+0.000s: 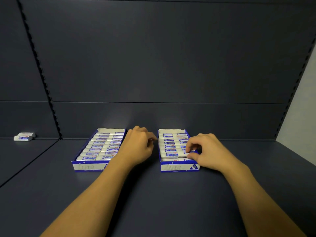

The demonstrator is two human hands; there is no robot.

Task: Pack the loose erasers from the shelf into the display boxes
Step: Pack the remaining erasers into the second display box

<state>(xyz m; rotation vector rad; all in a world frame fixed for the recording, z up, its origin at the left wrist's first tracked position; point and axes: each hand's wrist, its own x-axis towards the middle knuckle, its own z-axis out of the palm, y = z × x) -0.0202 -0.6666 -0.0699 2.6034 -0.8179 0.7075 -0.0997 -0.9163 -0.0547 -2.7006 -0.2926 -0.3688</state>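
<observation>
- Two blue and white display boxes sit side by side on a dark shelf (162,194), with a gap between them.
- The left display box (89,165) is full of white erasers with blue labels, lined up in two neat rows.
- The right display box (177,167) is nearly full too.
- The left hand (136,147) rests in the gap, just beside the left box — its fingers are curled in, and I cannot tell if it holds anything.
- The right hand (203,151) is over the near right corner of the right box — its thumb and fingers pinch an eraser (187,153) there.
- Two loose erasers (24,136) lie far off to the left, at the back of the shelf, touching each other.
</observation>
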